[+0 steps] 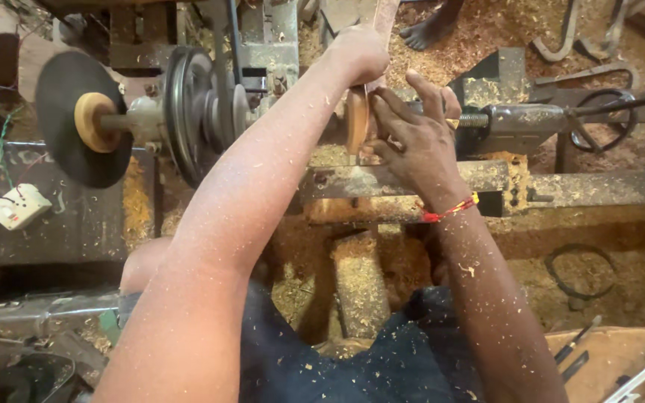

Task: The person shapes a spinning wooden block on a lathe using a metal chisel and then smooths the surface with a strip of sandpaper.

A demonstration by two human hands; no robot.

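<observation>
The wooden disc (357,119) sits edge-on on the lathe, just beyond the rust-stained tool rest (352,179), and I take that rest as my marker for everything else. My left hand (358,52) is above the disc, farther from me than the rest, curled into a closed fist around a wooden handle (382,16) that runs up out of the top of the frame; the fist touches the top edge of the disc. My right hand (416,138) lies just to the right of the disc, right over the rest, fingers (390,104) spread and loose, their tips pressed against the face of the disc rather than wrapped round anything. A red thread band (449,210) circles that wrist, on the near side of the rest.

Left of the rest stands the grooved pulley (188,108), and farther left again the dark round plate (65,119) with a pale wooden hub (91,122) on it. Right of the rest is the tailstock (516,119), with its dark handwheel (599,119) beyond. A white switch box (18,207) lies far left of the rest. Nearer to me and to the right, spanners (640,373) lie on a board. Sawdust dusts both my forearms and the ground around the rest. Someone's bare foot (431,30) shows well beyond the rest.
</observation>
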